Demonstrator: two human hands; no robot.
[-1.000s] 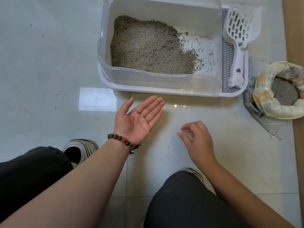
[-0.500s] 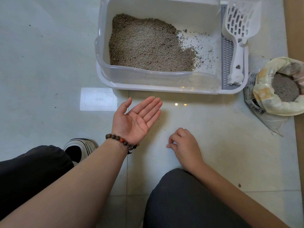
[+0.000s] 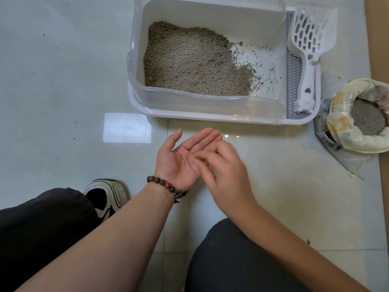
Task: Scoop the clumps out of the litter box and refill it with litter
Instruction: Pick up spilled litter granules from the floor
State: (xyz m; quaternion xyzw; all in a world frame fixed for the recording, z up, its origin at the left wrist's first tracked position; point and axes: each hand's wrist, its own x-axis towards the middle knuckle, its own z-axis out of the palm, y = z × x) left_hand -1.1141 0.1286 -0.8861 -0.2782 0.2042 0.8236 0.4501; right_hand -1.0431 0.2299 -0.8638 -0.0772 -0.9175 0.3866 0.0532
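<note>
The white litter box (image 3: 210,118) stands on the tiled floor in front of me. Grey-brown litter (image 3: 189,60) is heaped toward its left side, and the right part of its bottom is mostly bare. A white slotted scoop (image 3: 309,39) lies along the box's right ledge on a grey grid (image 3: 293,81). An open bag of litter (image 3: 341,131) sits to the right of the box. My left hand (image 3: 179,159) is held palm up with a few grains (image 3: 188,162) on it. My right hand (image 3: 227,173) hovers over that palm with blurred, bunched fingertips.
A white rectangular plate (image 3: 127,127) lies flat on the floor left of my hands. My shoe (image 3: 105,194) and dark-trousered knees fill the bottom of the view. A brown strip (image 3: 379,39) runs along the right edge. Stray grains dot the tiles.
My right hand has risen from the floor, where it pinched at the tiles, and moved left over my left palm. The left hand has stayed palm up.
</note>
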